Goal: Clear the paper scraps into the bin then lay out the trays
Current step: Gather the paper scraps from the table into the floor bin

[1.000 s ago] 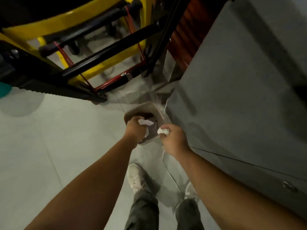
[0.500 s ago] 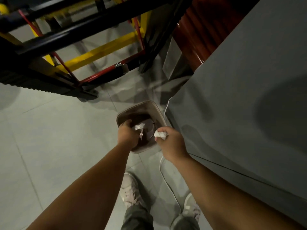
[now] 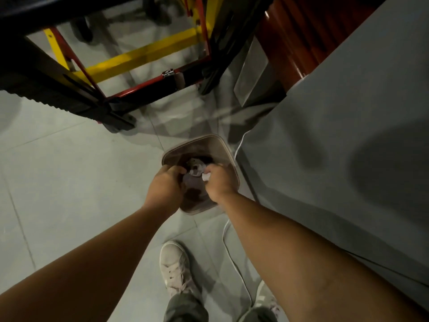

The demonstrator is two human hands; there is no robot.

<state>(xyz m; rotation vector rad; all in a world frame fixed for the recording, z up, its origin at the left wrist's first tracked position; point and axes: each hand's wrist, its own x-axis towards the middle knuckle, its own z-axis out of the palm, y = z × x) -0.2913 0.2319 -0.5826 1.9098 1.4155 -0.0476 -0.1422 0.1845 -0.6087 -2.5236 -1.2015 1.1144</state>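
Left hand [image 3: 166, 184]: curled over the bin [image 3: 222, 147]; a held scrap cannot be told.
Right hand [image 3: 219, 182]: a white scrap [image 3: 206, 176] is pinched.
Bin: at 12 o'clock; crumpled paper [image 3: 196, 167] is seen inside.
Remaining: scrap to be dropped; trays unseen.

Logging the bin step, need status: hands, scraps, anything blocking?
Right hand pinches white scrap over bin; left hand curled, contents unclear. Some crumpled paper inside bin. Mouth unblocked; white cable on floor beside it.
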